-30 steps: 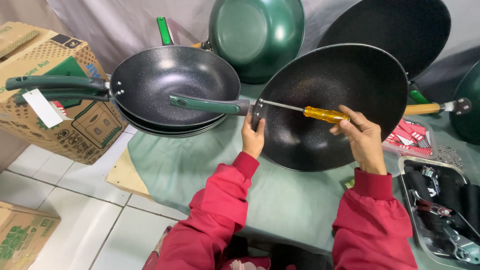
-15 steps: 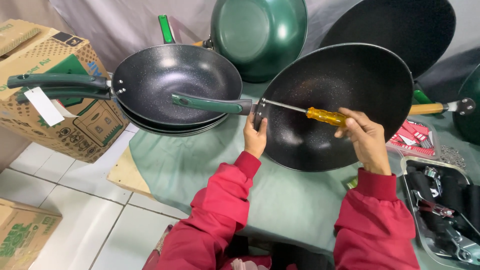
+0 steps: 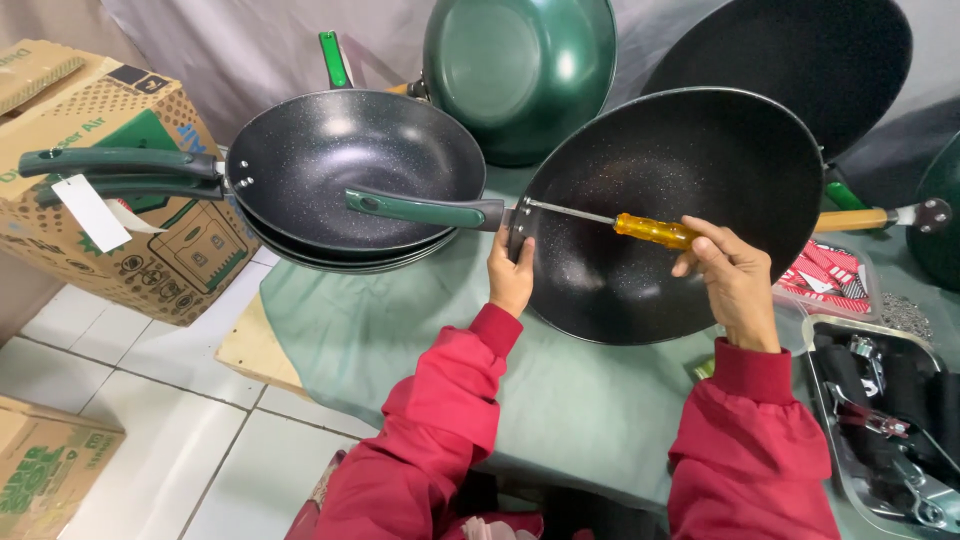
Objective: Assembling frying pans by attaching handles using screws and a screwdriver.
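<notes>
From my head camera, almost nothing has shifted over the last second: my left hand (image 3: 511, 272) is where it was, pinching the rim of the black speckled wok (image 3: 675, 215) at the point where its green handle (image 3: 425, 209) joins, fingers closed on the metal. My right hand (image 3: 735, 280) keeps its wrap around the yellow grip of the screwdriver (image 3: 610, 221), whose shaft runs toward 9 o'clock to the handle bracket. The blade tip stays at the joint; any turning of my wrist is too slight to read. To my eye that means the screw at the handle is mid-tightening, with the wok tilted up on its edge in front of me.

The wok leans on a table covered in pale green cloth (image 3: 400, 330). At 10 o'clock sits a stack of finished woks (image 3: 350, 180) with their handles pointing toward 9. Behind, at 12 o'clock, a green wok (image 3: 520, 75) stands with its back toward me, and at 1 o'clock a large black one (image 3: 800, 60) leans. At 4 o'clock a metal tray (image 3: 880, 420) holds tools. Printed cardboard boxes (image 3: 130, 190) stand at 9 o'clock on a white tiled floor (image 3: 120, 400), and a grey sheet (image 3: 230, 50) hangs behind.
</notes>
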